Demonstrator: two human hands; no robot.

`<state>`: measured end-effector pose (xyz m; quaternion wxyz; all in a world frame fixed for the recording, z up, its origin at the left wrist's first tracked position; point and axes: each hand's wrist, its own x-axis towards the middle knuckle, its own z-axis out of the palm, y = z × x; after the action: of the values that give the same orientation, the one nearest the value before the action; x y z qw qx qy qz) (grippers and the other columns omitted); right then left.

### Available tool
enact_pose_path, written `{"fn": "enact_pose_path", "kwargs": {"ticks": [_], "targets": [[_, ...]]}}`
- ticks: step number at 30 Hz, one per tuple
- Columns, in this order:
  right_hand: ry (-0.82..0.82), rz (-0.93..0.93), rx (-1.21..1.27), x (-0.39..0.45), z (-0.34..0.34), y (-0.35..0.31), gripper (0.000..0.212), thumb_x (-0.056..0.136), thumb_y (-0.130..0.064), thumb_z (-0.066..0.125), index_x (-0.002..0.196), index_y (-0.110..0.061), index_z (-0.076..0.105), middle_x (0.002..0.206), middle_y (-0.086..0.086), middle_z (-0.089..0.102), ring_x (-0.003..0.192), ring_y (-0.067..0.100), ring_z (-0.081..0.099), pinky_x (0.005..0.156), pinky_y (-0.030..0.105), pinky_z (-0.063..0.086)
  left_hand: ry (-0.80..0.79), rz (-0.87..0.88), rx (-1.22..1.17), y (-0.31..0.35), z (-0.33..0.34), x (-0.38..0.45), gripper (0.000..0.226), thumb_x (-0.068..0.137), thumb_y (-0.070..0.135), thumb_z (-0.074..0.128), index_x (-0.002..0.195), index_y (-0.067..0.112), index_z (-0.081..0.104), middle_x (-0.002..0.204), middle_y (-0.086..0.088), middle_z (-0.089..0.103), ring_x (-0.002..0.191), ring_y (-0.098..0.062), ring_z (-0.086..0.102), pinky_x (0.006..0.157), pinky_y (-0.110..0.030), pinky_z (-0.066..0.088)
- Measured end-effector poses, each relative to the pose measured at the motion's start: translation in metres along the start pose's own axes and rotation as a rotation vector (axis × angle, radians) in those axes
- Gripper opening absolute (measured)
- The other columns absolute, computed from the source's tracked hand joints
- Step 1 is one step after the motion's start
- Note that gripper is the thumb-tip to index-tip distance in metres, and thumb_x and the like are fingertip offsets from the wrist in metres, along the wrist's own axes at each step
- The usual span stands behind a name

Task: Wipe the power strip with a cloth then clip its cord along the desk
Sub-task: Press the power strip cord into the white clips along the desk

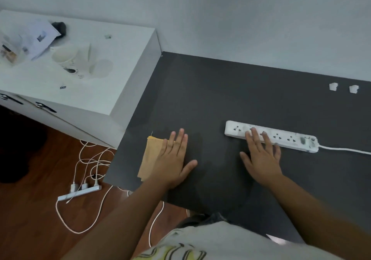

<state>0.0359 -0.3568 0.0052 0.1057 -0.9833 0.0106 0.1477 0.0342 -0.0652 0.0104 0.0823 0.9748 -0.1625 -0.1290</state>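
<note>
A white power strip lies on the dark grey desk, with smudges on its top. Its white cord runs off to the right. My right hand lies flat, fingers spread, with the fingertips resting on the strip's near edge. A folded tan cloth sits near the desk's left edge. My left hand is flat and open, its fingers overlapping the cloth's right side. Two small white cord clips sit at the back right of the desk.
A white cabinet stands left of the desk with a mug, papers and small items on top. On the wooden floor below lies another power strip with plugged chargers and tangled white cables.
</note>
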Motion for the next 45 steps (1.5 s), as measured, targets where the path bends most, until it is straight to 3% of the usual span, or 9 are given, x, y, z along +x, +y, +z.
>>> {"fn": "enact_pose_path", "kwargs": {"ticks": [8,11,14,17,21,27,32,39,45], "targets": [[0.043,0.280,0.028,-0.006,-0.032,0.112,0.068,0.093,-0.046,0.037,0.148,-0.029,0.001,0.159,-0.004,-0.008,0.144,0.026,-0.011,0.113,0.055,-0.003,-0.053,0.214,0.161,0.090,-0.010,0.069,0.076,0.096,0.058,0.017,0.150,0.015,-0.015,0.156,-0.003,-0.029,0.143,-0.022,-0.027,0.118,-0.041,-0.011],[0.003,0.343,0.012,-0.005,-0.045,0.160,0.064,0.093,-0.043,0.039,0.148,-0.028,0.010,0.158,-0.006,0.013,0.145,0.026,0.000,0.113,0.055,0.000,-0.068,0.244,0.218,0.116,-0.009,0.097,0.073,0.097,0.053,0.022,0.151,0.016,-0.010,0.158,-0.003,-0.023,0.145,-0.023,-0.020,0.120,-0.042,-0.006],[0.000,0.384,-0.031,-0.008,-0.055,0.202,0.051,0.089,-0.035,0.045,0.139,-0.031,0.037,0.145,-0.004,0.044,0.140,0.024,0.022,0.111,0.054,0.007,-0.101,0.252,0.263,0.136,-0.006,0.120,0.071,0.098,0.048,0.027,0.151,0.017,-0.008,0.159,-0.002,-0.020,0.147,-0.023,-0.015,0.119,-0.041,-0.008],[0.029,0.406,-0.066,-0.011,-0.061,0.234,0.040,0.088,-0.027,0.047,0.126,-0.034,0.053,0.132,-0.003,0.055,0.130,0.023,0.035,0.109,0.050,0.012,-0.119,0.240,0.289,0.149,-0.003,0.135,0.067,0.099,0.043,0.029,0.152,0.019,-0.005,0.162,-0.003,-0.007,0.148,-0.025,-0.008,0.119,-0.042,-0.006],[0.085,0.399,-0.099,-0.007,-0.068,0.266,0.031,0.088,-0.027,0.047,0.113,-0.036,0.062,0.121,-0.003,0.061,0.118,0.023,0.042,0.102,0.044,0.021,-0.119,0.196,0.292,0.158,-0.001,0.148,0.061,0.099,0.037,0.034,0.152,0.022,0.006,0.159,-0.003,0.018,0.147,-0.028,0.012,0.120,-0.047,-0.001],[0.069,0.297,-0.051,0.001,-0.075,0.294,0.016,0.089,-0.034,0.054,0.099,-0.029,0.065,0.104,0.002,0.059,0.106,0.027,0.051,0.095,0.042,0.029,-0.075,0.184,0.303,0.160,-0.003,0.152,0.063,0.096,0.039,0.047,0.149,0.023,0.018,0.148,-0.002,0.036,0.136,-0.024,0.035,0.119,-0.046,0.008],[0.087,0.217,0.228,0.010,-0.094,0.304,0.013,0.086,-0.030,0.062,0.095,-0.022,0.066,0.095,0.005,0.060,0.090,0.028,0.059,0.078,0.038,0.048,0.001,0.162,0.294,0.159,-0.016,0.163,0.062,0.095,0.041,0.048,0.148,0.026,0.021,0.147,0.001,0.037,0.134,-0.023,0.037,0.117,-0.046,0.018],[0.230,0.243,0.480,0.058,-0.127,0.292,0.002,0.084,-0.024,0.067,0.084,-0.024,0.069,0.077,-0.004,0.066,0.074,0.014,0.059,0.073,0.025,0.041,0.009,0.090,0.215,0.143,-0.055,0.236,0.063,0.095,0.039,0.050,0.149,0.032,0.019,0.151,0.003,0.030,0.140,-0.023,0.029,0.112,-0.062,0.021],[0.357,0.385,0.586,0.114,-0.131,0.286,0.007,0.084,-0.026,0.067,0.085,-0.019,0.068,0.077,-0.001,0.065,0.075,0.017,0.058,0.073,0.026,0.041,0.046,0.162,0.197,0.132,-0.076,0.321,0.064,0.092,0.036,0.055,0.148,0.028,0.024,0.149,-0.001,0.036,0.135,-0.025,0.036,0.111,-0.049,0.032]]}}
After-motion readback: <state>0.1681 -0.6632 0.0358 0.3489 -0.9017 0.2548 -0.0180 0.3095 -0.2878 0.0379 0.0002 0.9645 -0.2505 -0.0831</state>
